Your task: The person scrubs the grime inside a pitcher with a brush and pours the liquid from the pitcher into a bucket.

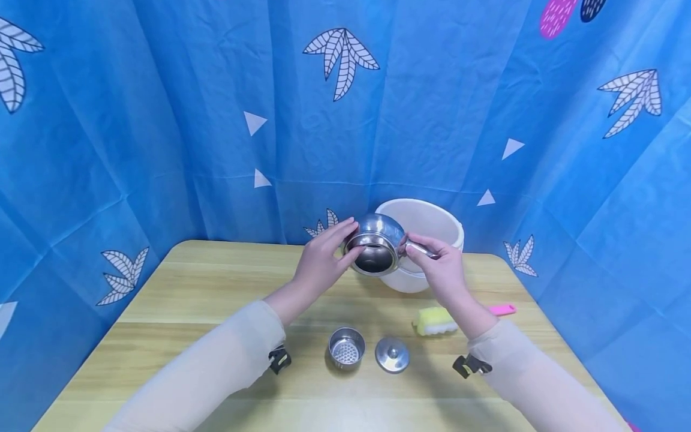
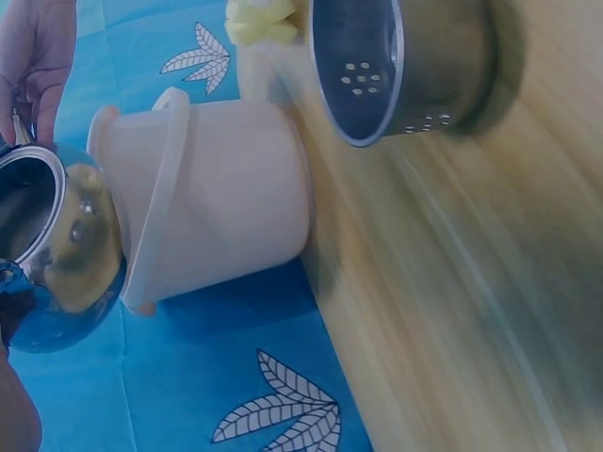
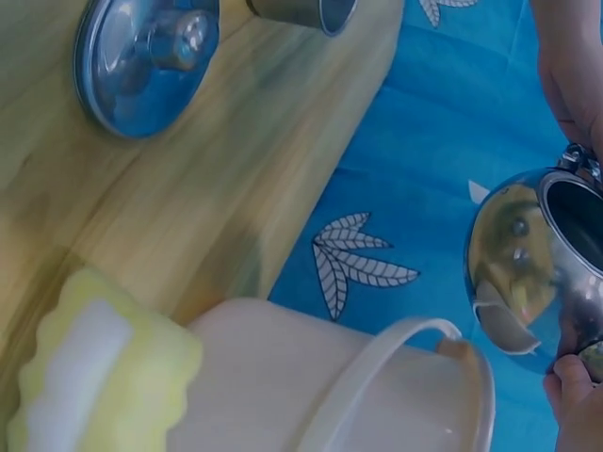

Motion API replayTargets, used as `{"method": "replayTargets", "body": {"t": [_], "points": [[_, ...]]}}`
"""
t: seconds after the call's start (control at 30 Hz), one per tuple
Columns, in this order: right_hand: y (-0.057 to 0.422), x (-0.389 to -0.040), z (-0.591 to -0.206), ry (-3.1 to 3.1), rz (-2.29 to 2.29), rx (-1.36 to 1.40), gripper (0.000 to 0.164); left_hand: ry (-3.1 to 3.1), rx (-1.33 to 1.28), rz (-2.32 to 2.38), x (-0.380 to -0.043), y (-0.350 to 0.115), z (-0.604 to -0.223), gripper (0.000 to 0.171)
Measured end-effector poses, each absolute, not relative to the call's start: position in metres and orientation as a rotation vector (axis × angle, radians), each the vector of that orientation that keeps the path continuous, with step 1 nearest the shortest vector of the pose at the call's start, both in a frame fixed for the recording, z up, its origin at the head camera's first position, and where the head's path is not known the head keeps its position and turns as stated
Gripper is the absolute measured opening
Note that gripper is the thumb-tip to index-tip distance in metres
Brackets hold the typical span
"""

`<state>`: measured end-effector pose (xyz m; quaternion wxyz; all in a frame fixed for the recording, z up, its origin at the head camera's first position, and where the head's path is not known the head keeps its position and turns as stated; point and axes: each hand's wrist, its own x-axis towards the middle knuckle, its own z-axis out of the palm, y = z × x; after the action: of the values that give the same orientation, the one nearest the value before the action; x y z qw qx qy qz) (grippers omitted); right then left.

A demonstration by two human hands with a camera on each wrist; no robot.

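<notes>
A shiny metal teapot (image 1: 382, 225) is up off the table, tipped so its round mouth faces the front. The left hand (image 1: 323, 252) grips its left side, thumb over the rim and fingers round the back. On the other side the right hand (image 1: 438, 264) pinches a slim metal part (image 1: 422, 248) sticking out of the pot. Both hands also appear around the teapot (image 3: 518, 254) at the right edge of the right wrist view. Below stand a perforated metal strainer cup (image 1: 346, 348) and a round knobbed lid (image 1: 392, 355).
A white bucket (image 1: 456, 225) with a handle stands behind the teapot, overlapped by it in the head view. A yellow and white sponge brush (image 1: 436, 321) with a pink handle (image 1: 502, 309) lies under the right forearm. A blue patterned curtain (image 1: 335, 138) surrounds the wooden table (image 1: 216, 288).
</notes>
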<state>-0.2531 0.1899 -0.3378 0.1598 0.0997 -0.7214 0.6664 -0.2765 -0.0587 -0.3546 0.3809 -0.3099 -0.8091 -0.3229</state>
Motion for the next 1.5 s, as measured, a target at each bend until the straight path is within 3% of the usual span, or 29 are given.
{"method": "replayTargets", "body": {"t": [1.5], "points": [[0.128,-0.252,-0.39,-2.25,2.087,0.374,0.03,-2.297,-0.591,-0.848,-0.238,-0.127,-0.391,0.046]]}}
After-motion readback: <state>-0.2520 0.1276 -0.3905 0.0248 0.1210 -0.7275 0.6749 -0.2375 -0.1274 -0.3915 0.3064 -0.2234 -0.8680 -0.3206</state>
